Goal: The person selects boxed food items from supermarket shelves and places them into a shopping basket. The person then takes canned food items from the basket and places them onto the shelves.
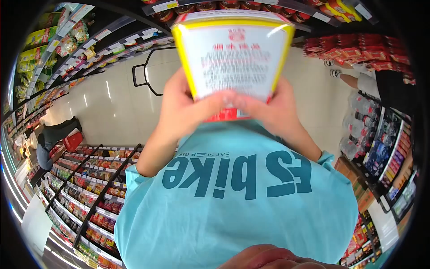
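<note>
Between my two hands is a white box (233, 62) with a yellow border, red marks and rows of small printed text facing the camera. My left hand (190, 105) wraps round the box's lower corner on the left side of the view, and my right hand (273, 107) grips the opposite lower corner. Both thumbs press on the lower front face and nearly meet at its middle. The fingers behind the box are hidden. The box is held in front of my light blue shirt (242, 215), near the shelf at the top.
Jars (206, 6) stand on a shelf at the top, with red packets (358, 51) to the right. A black-framed item (141, 75) is on the floor. People are at the far left (45, 143) and upper right (392, 89). Bottles (358, 123) stand at the right.
</note>
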A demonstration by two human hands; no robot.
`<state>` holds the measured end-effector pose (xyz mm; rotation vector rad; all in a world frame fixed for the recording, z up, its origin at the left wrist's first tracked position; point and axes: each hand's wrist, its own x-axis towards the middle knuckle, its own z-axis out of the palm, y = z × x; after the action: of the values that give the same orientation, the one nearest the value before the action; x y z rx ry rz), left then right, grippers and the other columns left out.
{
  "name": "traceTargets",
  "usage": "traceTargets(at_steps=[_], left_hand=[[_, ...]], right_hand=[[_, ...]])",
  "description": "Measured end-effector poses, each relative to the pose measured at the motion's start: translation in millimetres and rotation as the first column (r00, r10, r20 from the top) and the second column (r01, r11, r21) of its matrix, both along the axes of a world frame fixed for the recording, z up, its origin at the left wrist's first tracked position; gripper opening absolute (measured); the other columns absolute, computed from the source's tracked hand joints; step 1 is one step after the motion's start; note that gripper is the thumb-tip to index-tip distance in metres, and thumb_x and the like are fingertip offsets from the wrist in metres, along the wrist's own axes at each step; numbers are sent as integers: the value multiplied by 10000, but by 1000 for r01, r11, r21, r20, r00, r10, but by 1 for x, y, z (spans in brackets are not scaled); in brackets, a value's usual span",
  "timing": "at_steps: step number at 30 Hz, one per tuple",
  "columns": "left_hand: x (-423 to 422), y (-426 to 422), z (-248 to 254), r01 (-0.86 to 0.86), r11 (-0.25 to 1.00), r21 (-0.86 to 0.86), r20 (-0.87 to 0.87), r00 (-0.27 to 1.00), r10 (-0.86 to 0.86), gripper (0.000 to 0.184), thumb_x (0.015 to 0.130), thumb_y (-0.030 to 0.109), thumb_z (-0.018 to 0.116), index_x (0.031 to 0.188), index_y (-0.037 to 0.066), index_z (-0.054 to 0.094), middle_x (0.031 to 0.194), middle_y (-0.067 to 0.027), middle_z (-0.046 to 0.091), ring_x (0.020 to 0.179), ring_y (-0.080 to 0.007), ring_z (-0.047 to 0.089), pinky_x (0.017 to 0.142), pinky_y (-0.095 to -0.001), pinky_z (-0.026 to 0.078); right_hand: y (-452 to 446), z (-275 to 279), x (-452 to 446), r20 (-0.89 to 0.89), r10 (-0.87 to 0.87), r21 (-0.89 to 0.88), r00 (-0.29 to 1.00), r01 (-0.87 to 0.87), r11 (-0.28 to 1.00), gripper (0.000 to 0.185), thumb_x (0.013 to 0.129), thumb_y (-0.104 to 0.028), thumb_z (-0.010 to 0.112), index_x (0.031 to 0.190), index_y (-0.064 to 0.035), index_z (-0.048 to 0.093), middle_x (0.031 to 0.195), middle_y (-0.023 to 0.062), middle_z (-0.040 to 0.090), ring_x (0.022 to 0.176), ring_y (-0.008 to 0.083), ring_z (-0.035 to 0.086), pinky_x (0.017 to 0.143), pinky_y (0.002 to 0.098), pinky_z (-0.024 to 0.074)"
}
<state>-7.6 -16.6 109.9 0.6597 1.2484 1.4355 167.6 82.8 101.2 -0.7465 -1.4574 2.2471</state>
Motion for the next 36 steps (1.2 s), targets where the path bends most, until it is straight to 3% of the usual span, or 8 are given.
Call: traceTargets(at_steps=[6, 21, 24, 26, 28, 30, 35, 36], left_hand=[[-10, 9, -42, 40, 990, -136, 69, 997, -31, 447, 913, 108, 723, 1276, -54, 520, 1164, -140, 678, 1023, -174, 676, 876, -323, 560], [-40, -36, -45, -11, 1000, 14, 79, 997, 10, 598, 908, 129, 732, 1369, -53, 398, 1257, -179, 610, 1123, -222, 641, 929, -349, 548], [-40, -39, -51, -100, 994, 31, -222, 969, 105, 802, 858, 180, 787, 1442, -58, 291, 1301, -203, 554, 1120, -260, 635, 923, -352, 551], [-43, -44, -50, -96, 994, 50, -581, 806, 107, 950, 812, 220, 829, 1483, -53, 214, 1297, -212, 522, 1084, -282, 636, 895, -345, 559], [-51, -44, -59, -72, 991, 116, -536, 835, 123, 899, 815, 208, 828, 1462, -35, 253, 1208, -165, 564, 1017, -247, 644, 840, -333, 569], [-57, -49, -54, -42, 999, -22, -40, 998, 41, 771, 828, 225, 819, 1394, -28, 359, 1123, -118, 607, 968, -214, 651, 806, -325, 570], [-83, -71, -50, -122, 992, -38, 169, 977, 127, 506, 895, 228, 745, 1269, -16, 507, 1078, -103, 660, 910, -193, 673, 803, -335, 574], [-86, -73, -49, -155, 988, -21, 315, 936, 154, 475, 906, 215, 724, 1257, -29, 517, 1096, -131, 665, 942, -210, 684, 818, -353, 583]], right_hand=[[5, -44, -17, 126, -63, -193, 990, 87, 977, 496, 885, -138, 758, 1310, 9, 551, 1219, 117, 665, 1084, 179, 648, 964, 332, 519], [-31, -40, -55, 87, -63, -108, 994, 72, 992, 480, 878, -148, 766, 1285, 11, 566, 1222, 126, 663, 1061, 188, 658, 935, 334, 536], [-40, -33, -69, 214, -155, -13, 965, 161, 987, 459, 886, -159, 757, 1273, 7, 576, 1167, 126, 689, 1025, 180, 676, 901, 322, 551], [-53, -48, -75, 184, -182, 128, 966, 160, 979, 480, 876, -163, 760, 1288, 6, 580, 1134, 127, 704, 996, 169, 687, 878, 318, 559], [-62, -41, -82, 149, -200, 266, 968, 155, 951, 502, 867, -168, 762, 1303, 6, 584, 1101, 129, 718, 967, 159, 699, 854, 313, 568], [-73, -17, -84, 334, -55, 463, 941, -112, 879, 579, 831, -181, 779, 1343, 0, 578, 1059, 133, 732, 922, 149, 713, 825, 305, 573], [-81, -31, -84, 164, -48, 644, 985, -70, 762, 662, 797, -204, 813, 1374, -3, 556, 1120, 133, 716, 971, 156, 703, 848, 312, 566], [-84, -27, -88, 169, -184, 668, 968, 24, 743, 652, 818, -210, 807, 1372, 11, 543, 1144, 130, 703, 1004, 161, 688, 866, 323, 562]])
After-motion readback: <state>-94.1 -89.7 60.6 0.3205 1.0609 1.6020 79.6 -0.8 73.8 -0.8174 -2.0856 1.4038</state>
